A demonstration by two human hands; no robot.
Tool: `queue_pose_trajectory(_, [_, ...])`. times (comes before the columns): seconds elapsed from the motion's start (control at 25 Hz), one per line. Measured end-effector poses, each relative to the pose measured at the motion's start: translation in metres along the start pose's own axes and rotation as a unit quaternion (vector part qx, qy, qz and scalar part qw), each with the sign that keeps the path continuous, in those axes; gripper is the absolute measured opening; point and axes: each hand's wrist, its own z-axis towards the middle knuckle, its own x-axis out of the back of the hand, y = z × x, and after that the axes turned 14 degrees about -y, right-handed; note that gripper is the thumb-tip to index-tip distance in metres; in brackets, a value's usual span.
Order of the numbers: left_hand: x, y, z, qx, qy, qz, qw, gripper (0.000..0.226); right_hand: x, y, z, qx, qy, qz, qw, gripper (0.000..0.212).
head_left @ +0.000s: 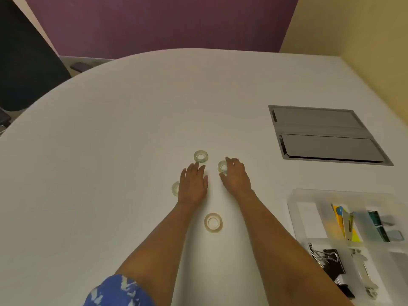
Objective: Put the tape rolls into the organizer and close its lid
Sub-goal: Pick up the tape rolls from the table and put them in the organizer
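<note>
Several clear tape rolls lie flat on the white table [110,151]. One tape roll [201,156] sits just beyond the fingertips of my left hand [192,184], which is flat with fingers apart and holds nothing. Another tape roll [175,188] peeks out at that hand's left edge. My right hand [236,176] curls around a third tape roll [222,167], fingers on its far side and thumb on its near side, with the roll still on the table. A wider tape roll [213,221] lies between my forearms. The translucent organizer [295,195] stands open at the lower right.
The organizer's compartments hold black binder clips [329,259], a stapler [347,224], yellow notes and metal clips. A grey cable hatch [326,134] is set into the table at the right. A dark office chair [26,69] stands at the far left.
</note>
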Motion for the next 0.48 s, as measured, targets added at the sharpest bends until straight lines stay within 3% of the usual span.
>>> queue_pose_trajectory(0.48, [-0.043,0.003,0.021,-0.023,-0.062,0.028,0.997,0.054,-0.016,0.009,0.033,0.021,-0.003,-0.033,0.999,0.057])
